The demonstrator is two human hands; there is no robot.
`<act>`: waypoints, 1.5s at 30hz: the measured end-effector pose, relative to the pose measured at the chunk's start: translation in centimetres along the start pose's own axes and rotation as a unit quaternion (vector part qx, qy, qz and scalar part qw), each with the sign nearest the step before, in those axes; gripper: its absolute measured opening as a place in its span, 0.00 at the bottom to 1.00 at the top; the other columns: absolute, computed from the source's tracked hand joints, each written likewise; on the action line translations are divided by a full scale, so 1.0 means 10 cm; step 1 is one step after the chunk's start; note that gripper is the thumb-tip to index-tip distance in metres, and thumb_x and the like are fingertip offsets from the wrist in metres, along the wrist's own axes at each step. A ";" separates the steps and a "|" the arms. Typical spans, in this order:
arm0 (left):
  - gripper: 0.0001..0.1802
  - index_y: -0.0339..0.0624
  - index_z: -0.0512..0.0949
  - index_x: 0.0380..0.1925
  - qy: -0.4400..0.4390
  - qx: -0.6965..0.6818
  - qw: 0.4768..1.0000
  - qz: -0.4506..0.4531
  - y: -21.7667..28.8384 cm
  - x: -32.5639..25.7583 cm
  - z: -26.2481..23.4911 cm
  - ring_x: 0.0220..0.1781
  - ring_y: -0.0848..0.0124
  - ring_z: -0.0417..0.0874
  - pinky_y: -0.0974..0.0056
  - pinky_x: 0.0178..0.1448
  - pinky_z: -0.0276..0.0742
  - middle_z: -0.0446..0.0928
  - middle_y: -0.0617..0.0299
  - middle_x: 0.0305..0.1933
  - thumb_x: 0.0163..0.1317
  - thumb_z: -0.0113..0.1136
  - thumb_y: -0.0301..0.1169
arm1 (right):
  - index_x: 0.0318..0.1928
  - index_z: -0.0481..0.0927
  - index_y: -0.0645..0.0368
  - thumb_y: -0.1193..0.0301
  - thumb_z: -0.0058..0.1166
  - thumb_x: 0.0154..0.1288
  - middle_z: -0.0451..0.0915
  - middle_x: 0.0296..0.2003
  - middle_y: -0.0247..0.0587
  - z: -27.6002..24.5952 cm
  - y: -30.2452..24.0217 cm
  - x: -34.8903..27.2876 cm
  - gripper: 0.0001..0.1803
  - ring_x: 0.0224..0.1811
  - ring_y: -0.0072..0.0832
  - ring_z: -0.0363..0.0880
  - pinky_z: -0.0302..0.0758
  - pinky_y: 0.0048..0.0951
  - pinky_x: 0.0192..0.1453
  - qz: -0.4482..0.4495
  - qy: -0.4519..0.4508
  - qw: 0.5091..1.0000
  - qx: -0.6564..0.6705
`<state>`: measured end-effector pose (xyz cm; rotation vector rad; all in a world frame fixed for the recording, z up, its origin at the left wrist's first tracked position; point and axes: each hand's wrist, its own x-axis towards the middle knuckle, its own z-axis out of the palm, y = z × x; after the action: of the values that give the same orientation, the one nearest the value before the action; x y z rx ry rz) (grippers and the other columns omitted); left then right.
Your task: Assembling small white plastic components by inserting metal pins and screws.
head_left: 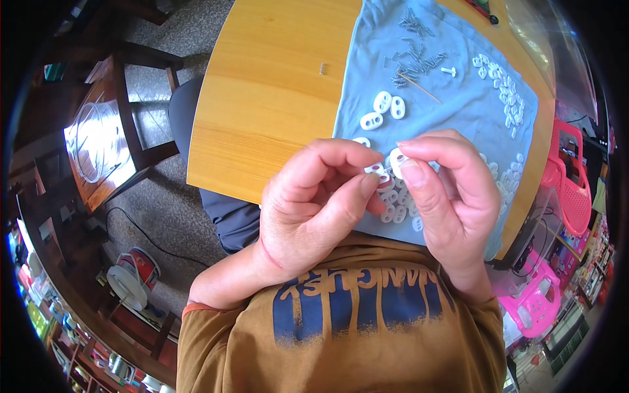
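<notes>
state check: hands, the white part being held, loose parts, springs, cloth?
left hand: fingers pinched on white plastic piece
right hand: thumb and fingers gripping white plastic piece
loose white pieces: lying flat on cloth
metal springs: heaped loose
single spring: alone on wooden table
blue cloth: spread flat

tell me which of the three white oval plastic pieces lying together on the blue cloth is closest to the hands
The lowest-left white oval plastic piece of the trio on the blue cloth. It lies nearest the left hand; the other two sit farther up the cloth.
</notes>
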<state>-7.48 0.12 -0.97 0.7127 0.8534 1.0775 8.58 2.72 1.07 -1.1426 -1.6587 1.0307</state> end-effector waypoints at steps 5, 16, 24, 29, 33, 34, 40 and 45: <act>0.11 0.33 0.69 0.42 0.026 0.046 0.998 0.021 0.00 0.01 0.04 0.32 0.72 0.79 0.71 0.39 0.77 0.77 0.56 0.35 0.58 0.53 0.17 | 0.37 0.76 0.64 0.83 0.53 0.57 0.78 0.30 0.40 0.02 0.01 0.00 0.07 0.30 0.26 0.76 0.72 0.22 0.34 -0.003 0.014 1.000 0.012; 0.17 0.36 0.77 0.31 0.008 0.402 0.844 0.356 -0.03 0.13 -0.11 0.33 0.64 0.79 0.68 0.33 0.75 0.77 0.51 0.35 0.37 0.63 0.12 | 0.38 0.77 0.65 0.83 0.53 0.57 0.78 0.30 0.40 0.05 -0.06 0.00 0.07 0.30 0.26 0.77 0.71 0.21 0.35 0.043 0.018 0.998 0.034; 0.19 0.38 0.78 0.32 0.024 0.433 0.774 0.461 -0.16 0.15 -0.15 0.26 0.69 0.74 0.68 0.27 0.71 0.76 0.55 0.34 0.33 0.64 0.19 | 0.40 0.77 0.66 0.80 0.53 0.61 0.78 0.33 0.34 0.04 -0.08 -0.04 0.06 0.36 0.16 0.74 0.71 0.17 0.41 0.159 -0.002 0.973 0.168; 0.20 0.39 0.79 0.34 0.021 0.438 0.760 0.479 -0.18 0.18 -0.18 0.25 0.70 0.73 0.70 0.27 0.68 0.76 0.56 0.35 0.33 0.64 0.23 | 0.41 0.76 0.66 0.79 0.52 0.62 0.77 0.33 0.33 0.03 -0.07 -0.05 0.06 0.35 0.15 0.73 0.70 0.16 0.42 0.168 -0.011 0.968 0.188; 0.22 0.41 0.80 0.37 -0.013 0.488 0.745 0.456 -0.10 0.10 -0.22 0.25 0.71 0.73 0.70 0.27 0.68 0.75 0.58 0.35 0.34 0.64 0.25 | 0.42 0.75 0.66 0.79 0.50 0.64 0.76 0.33 0.31 0.00 -0.08 -0.06 0.07 0.35 0.12 0.71 0.68 0.14 0.41 0.213 -0.017 0.940 0.267; 0.22 0.41 0.80 0.37 -0.014 0.488 0.744 0.456 -0.11 0.11 -0.22 0.25 0.71 0.73 0.70 0.27 0.68 0.75 0.58 0.35 0.34 0.64 0.25 | 0.42 0.75 0.66 0.79 0.50 0.64 0.76 0.33 0.31 0.00 -0.08 -0.06 0.07 0.35 0.12 0.71 0.68 0.14 0.41 0.213 -0.017 0.940 0.267; 0.24 0.36 0.79 0.38 0.015 0.444 0.765 0.467 -0.19 0.12 -0.16 0.24 0.71 0.73 0.69 0.26 0.70 0.75 0.58 0.31 0.32 0.62 0.16 | 0.40 0.75 0.64 0.75 0.52 0.63 0.76 0.32 0.29 0.04 -0.10 -0.05 0.07 0.31 0.10 0.67 0.64 0.12 0.36 0.232 0.006 0.937 0.262; 0.16 0.31 0.77 0.35 0.009 0.367 0.871 0.326 -0.08 0.02 -0.05 0.26 0.66 0.77 0.69 0.29 0.73 0.75 0.55 0.30 0.43 0.59 0.11 | 0.40 0.75 0.64 0.75 0.52 0.63 0.74 0.30 0.27 0.01 -0.12 -0.06 0.07 0.29 0.09 0.65 0.62 0.11 0.34 0.214 0.000 0.951 0.225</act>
<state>-7.48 0.08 -1.97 1.7263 1.0815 1.3482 8.32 1.87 2.09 -1.2042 -1.1035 1.5854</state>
